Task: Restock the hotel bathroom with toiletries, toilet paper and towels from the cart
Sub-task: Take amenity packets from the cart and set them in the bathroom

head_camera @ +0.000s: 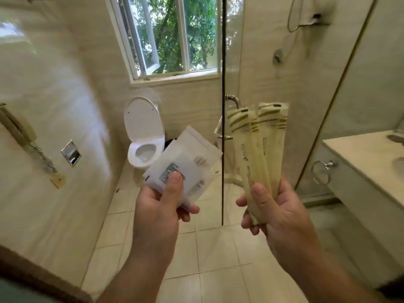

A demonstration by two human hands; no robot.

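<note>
My left hand [160, 205] pinches a small stack of flat white toiletry sachets [185, 162], thumb pressed on the printed label of the top one. My right hand [277, 212] grips the lower ends of several long cream-coloured toiletry packets [258, 145] with gold stripes near their tops; they stand upright and fan out slightly. Both hands are held up in front of me at about chest height, over the tiled floor. No towels, toilet paper or cart are in view.
A white toilet [145, 136] with raised lid stands under the open window [170, 38]. A glass shower screen's dark edge [223, 119] runs down the middle. The vanity counter [369, 162] with a towel ring [321, 171] is at right. A wall phone [24, 132] hangs at left.
</note>
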